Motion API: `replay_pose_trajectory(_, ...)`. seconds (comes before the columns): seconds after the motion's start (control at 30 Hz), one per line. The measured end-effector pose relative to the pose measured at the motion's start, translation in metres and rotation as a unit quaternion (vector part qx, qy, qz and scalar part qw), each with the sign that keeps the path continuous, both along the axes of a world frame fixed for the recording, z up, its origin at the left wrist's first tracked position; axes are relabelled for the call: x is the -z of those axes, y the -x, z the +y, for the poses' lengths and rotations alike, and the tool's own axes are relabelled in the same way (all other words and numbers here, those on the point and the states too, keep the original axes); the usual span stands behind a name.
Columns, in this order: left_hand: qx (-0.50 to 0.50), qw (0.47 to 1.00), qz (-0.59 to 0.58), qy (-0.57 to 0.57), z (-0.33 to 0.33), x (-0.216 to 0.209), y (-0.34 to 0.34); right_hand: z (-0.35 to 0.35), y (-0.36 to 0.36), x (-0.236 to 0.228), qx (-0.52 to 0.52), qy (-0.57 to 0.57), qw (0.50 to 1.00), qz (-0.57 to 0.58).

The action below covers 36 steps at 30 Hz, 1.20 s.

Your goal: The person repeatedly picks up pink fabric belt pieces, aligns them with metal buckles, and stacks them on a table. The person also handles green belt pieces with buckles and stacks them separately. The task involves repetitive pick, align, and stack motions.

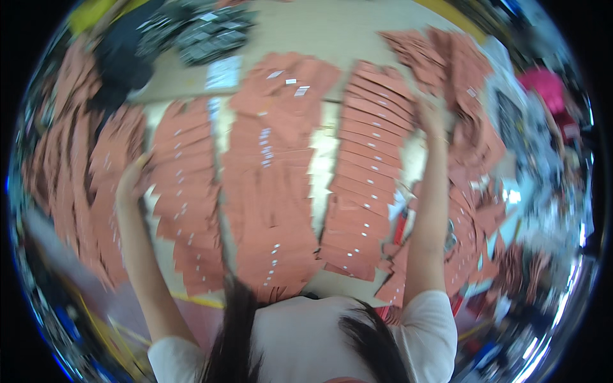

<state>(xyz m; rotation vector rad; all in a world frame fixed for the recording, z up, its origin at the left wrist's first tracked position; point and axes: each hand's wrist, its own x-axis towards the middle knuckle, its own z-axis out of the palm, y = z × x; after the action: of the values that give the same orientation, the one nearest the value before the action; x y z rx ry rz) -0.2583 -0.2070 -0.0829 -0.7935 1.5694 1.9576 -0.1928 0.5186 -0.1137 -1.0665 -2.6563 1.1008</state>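
Overlapping salmon-coloured cut fabric pieces with small white labels lie in rows on the table. My left hand is between the left row of fabric pieces and another pile of fabric pieces further left, its fingertips at the fabric edge. My right hand is at the upper right edge of a neatly fanned row of fabric pieces. Blur smears the fingers of both hands, so any grip is unclear. A wide row of fabric pieces lies in the middle, between my arms.
Dark green bundles lie at the far side of the pale table. More salmon fabric is heaped at the far right, and long pieces hang at the left edge. Somebody in dark clothing is at the far left.
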Motion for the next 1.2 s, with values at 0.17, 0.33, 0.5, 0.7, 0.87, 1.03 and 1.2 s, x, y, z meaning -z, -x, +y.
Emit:
replay_pose_trajectory(0.17,0.053,0.988,-0.022,0.147,0.005,-0.003,0.002,-0.008,-0.004,-0.011,0.034,0.232,0.968,0.088)
replay_pose_trajectory(0.33,0.098,0.991,-0.011,0.086,0.016,-0.016,-0.002,-0.006,-0.006,-0.014,0.084,0.316,0.944,0.051)
replay_pose_trajectory(0.5,0.103,0.988,0.019,0.112,0.025,-0.025,-0.007,0.006,-0.007,-0.001,0.044,0.322,0.943,0.076)
replay_pose_trajectory(0.7,0.115,0.986,0.02,0.123,0.025,-0.02,-0.003,0.005,-0.008,-0.001,0.056,0.315,0.944,0.084)
replay_pose_trajectory(0.87,0.118,0.986,0.038,0.108,0.024,-0.016,-0.003,0.009,-0.008,0.003,0.051,0.31,0.945,0.088)
replay_pose_trajectory(1.03,0.112,0.987,0.025,0.115,0.029,-0.019,-0.002,0.016,-0.009,0.007,0.059,0.322,0.941,0.08)
replay_pose_trajectory(1.2,0.112,0.988,0.032,0.104,0.021,-0.004,0.001,0.001,-0.006,0.001,0.091,0.301,0.945,0.091)
